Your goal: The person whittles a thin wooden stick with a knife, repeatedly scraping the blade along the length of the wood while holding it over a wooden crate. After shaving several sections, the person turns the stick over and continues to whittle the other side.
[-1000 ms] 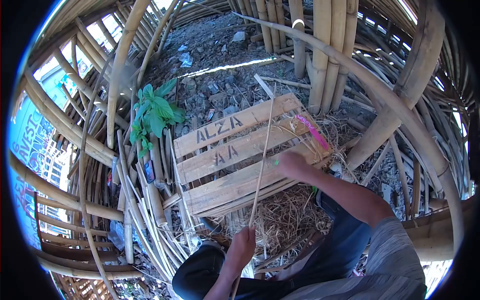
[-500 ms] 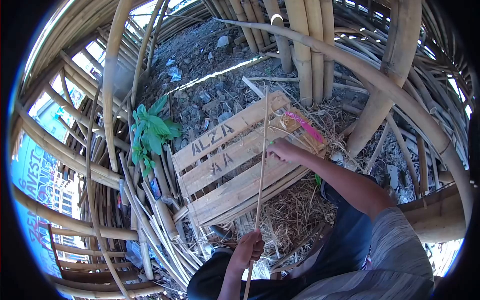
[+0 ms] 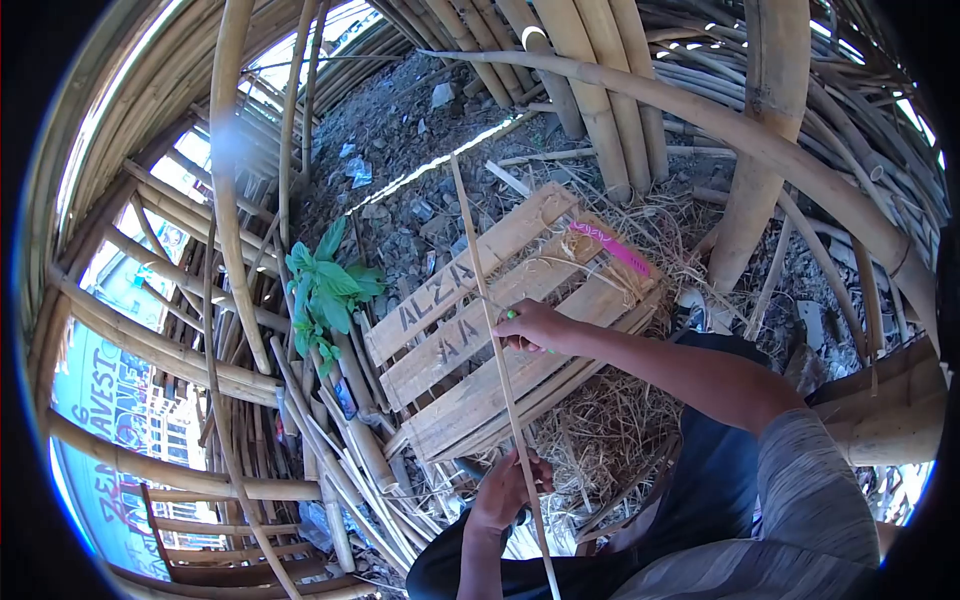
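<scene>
A long, thin bamboo strip [image 3: 506, 385] runs slantwise from above the crate down past my lap. My right hand [image 3: 532, 328] is closed at the strip's middle, fingertips against it, over the slats. Small bright green spots show at its fingertips; whether a small tool is also in the fingers I cannot make out. Lower down, my left hand [image 3: 508, 490] curls its fingers loosely around the strip. Beneath both hands lies a wooden slatted crate [image 3: 470, 350] with dark stencilled letters and a pink marking at its right end.
Dry straw [image 3: 605, 425] lies beside the crate near my legs. A green leafy plant [image 3: 330, 285] grows at its left, by several cut bamboo pieces [image 3: 350, 450]. A curved bamboo pole [image 3: 720, 120] crosses the upper right. Thick bamboo posts [image 3: 765, 150] and rubble surround the spot.
The strip's upper end has swung left, and its lower end now lies farther right. My right hand has moved slightly left and down along it. The left hand's fingers have loosened.
</scene>
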Demonstrator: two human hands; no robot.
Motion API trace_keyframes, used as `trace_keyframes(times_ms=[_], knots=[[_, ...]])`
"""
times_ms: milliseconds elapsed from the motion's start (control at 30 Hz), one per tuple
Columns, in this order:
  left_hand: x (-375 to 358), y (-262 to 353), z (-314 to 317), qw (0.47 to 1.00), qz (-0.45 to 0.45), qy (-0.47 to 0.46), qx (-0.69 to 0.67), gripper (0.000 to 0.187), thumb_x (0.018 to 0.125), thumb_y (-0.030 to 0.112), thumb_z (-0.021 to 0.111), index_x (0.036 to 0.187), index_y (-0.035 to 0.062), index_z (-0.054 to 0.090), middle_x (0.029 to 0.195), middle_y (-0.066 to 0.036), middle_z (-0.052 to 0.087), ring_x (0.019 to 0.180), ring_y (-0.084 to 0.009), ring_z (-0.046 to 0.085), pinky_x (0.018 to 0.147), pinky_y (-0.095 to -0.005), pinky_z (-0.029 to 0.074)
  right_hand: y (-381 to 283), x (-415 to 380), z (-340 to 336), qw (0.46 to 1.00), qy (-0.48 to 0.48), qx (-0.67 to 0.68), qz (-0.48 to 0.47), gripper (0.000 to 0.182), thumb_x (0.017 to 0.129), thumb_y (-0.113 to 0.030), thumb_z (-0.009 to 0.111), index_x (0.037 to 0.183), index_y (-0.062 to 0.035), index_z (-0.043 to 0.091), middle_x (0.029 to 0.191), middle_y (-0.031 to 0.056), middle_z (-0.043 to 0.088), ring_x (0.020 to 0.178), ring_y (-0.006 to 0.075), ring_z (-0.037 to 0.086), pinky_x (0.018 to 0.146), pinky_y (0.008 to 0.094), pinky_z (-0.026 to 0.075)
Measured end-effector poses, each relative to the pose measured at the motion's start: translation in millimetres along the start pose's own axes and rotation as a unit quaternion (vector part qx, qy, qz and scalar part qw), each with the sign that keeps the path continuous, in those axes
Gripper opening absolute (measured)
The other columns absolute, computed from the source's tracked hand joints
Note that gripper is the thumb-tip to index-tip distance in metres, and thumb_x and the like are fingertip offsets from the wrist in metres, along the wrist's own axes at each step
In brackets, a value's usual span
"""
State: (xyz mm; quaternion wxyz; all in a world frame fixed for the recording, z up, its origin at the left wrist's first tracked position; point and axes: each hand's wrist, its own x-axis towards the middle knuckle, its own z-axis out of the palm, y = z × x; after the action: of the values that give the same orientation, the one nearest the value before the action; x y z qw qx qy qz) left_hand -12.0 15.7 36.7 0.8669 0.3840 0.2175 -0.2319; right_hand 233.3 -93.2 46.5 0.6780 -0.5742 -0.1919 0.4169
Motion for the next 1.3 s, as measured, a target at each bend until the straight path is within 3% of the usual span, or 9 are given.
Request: trace_keyframes(times_ms=[100,267,333,667,933,1133,1200,1267,1300], knots=[[0.7,26.0,14.4,0.996,0.065,0.027,0.057,0.042,0.093,0.043,0.034,0.1,0.0048,0.051,0.099,-0.016,0.057,0.088,-0.0269,0.057,0.079,-0.0416,0.045,-15.3,-12.0,19.1,1.0,-0.004,0.0,-0.017,0.023,0.08,-0.022,0.057,0.069,-0.002,0.055,0.052,0.0027,0.05,0.037,0.0079,0.039,0.033,0.0242,0.027],[2.3,63.4,29.3,0.996,0.085,0.004,0.04,0.044,0.093,0.044,0.032,0.101,0.0049,0.05,0.095,-0.014,0.057,0.085,-0.0257,0.057,0.078,-0.0402,0.045,-24.3,-19.8,50.2,0.994,0.019,-0.082,-0.076,0.024,0.082,-0.024,0.057,0.071,-0.0024,0.055,0.052,0.0006,0.051,0.042,0.0085,0.045,0.04,0.024,0.032],[4.6,69.6,33.8,0.992,0.115,-0.03,0.032,0.044,0.094,0.044,0.028,0.102,0.0056,0.049,0.092,-0.013,0.057,0.083,-0.025,0.056,0.075,-0.0391,0.046,-30.5,-24.4,59.0,0.992,0.039,-0.035,-0.112,0.024,0.086,-0.024,0.055,0.073,-0.004,0.055,0.052,-0.0015,0.047,0.039,0.0044,0.037,0.037,0.0208,0.027],[1.6,52.0,16.8,0.984,0.162,-0.03,-0.064,0.04,0.094,0.041,0.031,0.099,0.0062,0.049,0.082,-0.008,0.054,0.075,-0.0185,0.053,0.07,-0.0323,0.045,-51.9,-31.6,62.4,0.999,-0.038,0.025,0.007,0.019,0.087,-0.021,0.054,0.086,-0.0017,0.054,0.056,0.0002,0.048,0.041,0.0043,0.037,0.037,0.0192,0.026],[-3.4,66.6,30.8,0.976,0.17,-0.066,-0.121,0.038,0.096,0.04,0.03,0.098,0.0069,0.049,0.063,-0.002,0.048,0.045,-0.0084,0.037,0.044,-0.0218,0.035,-40.4,-29.6,73.1,0.991,-0.084,-0.103,-0.028,0.018,0.088,-0.021,0.055,0.087,-0.0027,0.055,0.057,-0.0014,0.049,0.044,0.0026,0.039,0.039,0.0177,0.028],[4.5,74.9,25.7,0.974,0.159,-0.08,-0.142,0.026,0.095,0.033,0.039,0.087,0.01,0.047,0.055,0.001,0.04,0.041,-0.0048,0.03,0.038,-0.0182,0.025,-42.7,-28.8,67.4,0.991,-0.052,-0.12,-0.02,0.023,0.088,-0.024,0.056,0.086,-0.002,0.056,0.057,-0.0021,0.049,0.047,0.0031,0.041,0.041,0.0185,0.029],[4.7,76.0,22.9,0.976,0.153,-0.074,-0.14,0.025,0.095,0.032,0.039,0.084,0.0107,0.046,0.054,0.002,0.037,0.042,-0.0045,0.028,0.037,-0.0181,0.023,-39.4,-27.1,62.4,0.966,-0.009,-0.256,-0.041,0.026,0.086,-0.028,0.058,0.083,-0.0018,0.058,0.057,-0.003,0.048,0.048,0.0038,0.042,0.044,0.0201,0.031],[3.8,74.2,21.8,0.978,0.143,-0.066,-0.138,0.024,0.095,0.031,0.04,0.082,0.0115,0.044,0.054,0.003,0.034,0.042,-0.0042,0.026,0.037,-0.018,0.021,-29.9,-25.6,56.7,0.964,0.0,-0.26,-0.057,0.028,0.085,-0.029,0.059,0.079,-0.0011,0.058,0.055,-0.0018,0.046,0.05,0.0048,0.043,0.045,0.0228,0.034],[3.4,72.9,21.4,0.98,0.139,-0.063,-0.129,0.024,0.095,0.031,0.04,0.08,0.012,0.042,0.054,0.004,0.032,0.042,-0.004,0.024,0.037,-0.0183,0.02,-25.3,-24.5,53.6,0.931,0.009,-0.35,-0.099,0.028,0.084,-0.027,0.059,0.079,-0.0002,0.057,0.053,0.0018,0.047,0.049,0.0092,0.046,0.046,0.026,0.036]])
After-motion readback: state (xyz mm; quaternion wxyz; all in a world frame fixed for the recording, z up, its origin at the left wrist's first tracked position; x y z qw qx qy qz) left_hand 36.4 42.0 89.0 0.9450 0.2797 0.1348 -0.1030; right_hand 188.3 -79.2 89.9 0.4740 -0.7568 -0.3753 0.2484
